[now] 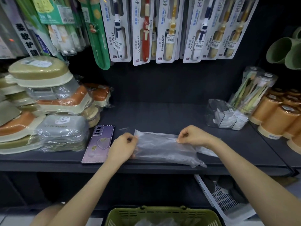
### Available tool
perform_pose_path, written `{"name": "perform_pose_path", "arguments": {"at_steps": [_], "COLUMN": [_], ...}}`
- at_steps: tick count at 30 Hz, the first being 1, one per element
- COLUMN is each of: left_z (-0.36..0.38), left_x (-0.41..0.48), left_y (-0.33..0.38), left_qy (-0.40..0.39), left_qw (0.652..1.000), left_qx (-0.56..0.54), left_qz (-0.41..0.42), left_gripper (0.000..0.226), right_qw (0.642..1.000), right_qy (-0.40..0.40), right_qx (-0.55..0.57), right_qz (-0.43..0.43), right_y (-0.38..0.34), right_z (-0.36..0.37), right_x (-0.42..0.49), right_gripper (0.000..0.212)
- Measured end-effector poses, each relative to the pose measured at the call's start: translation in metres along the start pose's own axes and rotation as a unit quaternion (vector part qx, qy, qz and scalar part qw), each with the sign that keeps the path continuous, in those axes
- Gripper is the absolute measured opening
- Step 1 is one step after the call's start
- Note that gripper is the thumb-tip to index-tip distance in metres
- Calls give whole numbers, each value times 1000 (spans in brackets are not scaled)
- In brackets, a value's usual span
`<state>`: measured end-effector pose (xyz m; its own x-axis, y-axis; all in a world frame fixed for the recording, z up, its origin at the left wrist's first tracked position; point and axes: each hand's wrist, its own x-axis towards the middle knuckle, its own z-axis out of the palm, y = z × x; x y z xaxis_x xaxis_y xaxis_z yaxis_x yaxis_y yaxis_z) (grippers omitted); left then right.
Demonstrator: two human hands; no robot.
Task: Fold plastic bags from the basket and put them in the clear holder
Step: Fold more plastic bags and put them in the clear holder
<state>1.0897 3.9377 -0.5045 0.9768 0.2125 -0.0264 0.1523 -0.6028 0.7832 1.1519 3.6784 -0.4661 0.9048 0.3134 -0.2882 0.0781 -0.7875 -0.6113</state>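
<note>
Midway, I judge — fingers of left hand and right hand pinch a plastic bag on the shelf; folded ones sit in the clear holder, more in the basket.

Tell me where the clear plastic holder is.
In the head view, the clear plastic holder stands on the dark shelf at the right, beyond the right hand, just left of the orange cups.
</note>
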Motion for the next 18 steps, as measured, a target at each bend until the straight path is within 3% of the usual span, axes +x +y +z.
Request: {"name": "perform_pose_path", "arguments": {"at_steps": [3,7,11,14,18], "left_z": [-2,5,20,28,35], "left_x": [-6,-7,0,0,5], "left_y": [3,0,-2,2,-4], "left_qy": [58,170,62,-66,-126], "left_qw": [984,920,913,928,910], "left_qx": [164,241,227,241,313], "left_qz": [40,258,334,277,242], "left_gripper": [24,35,46,79,106], "right_qw": [999,995,993,992,991], "right_qy": [24,31,37,36,42], "right_qx": [-39,-96,-114,-120,-123], "right_qz": [-2,-17,-19,-23,-22], "right_y": [6,6,9,9,9], "right_z": [4,5,4,4,5], "right_x": [8,11,18,20,21], "right_gripper": [13,14,12,15,13]}}
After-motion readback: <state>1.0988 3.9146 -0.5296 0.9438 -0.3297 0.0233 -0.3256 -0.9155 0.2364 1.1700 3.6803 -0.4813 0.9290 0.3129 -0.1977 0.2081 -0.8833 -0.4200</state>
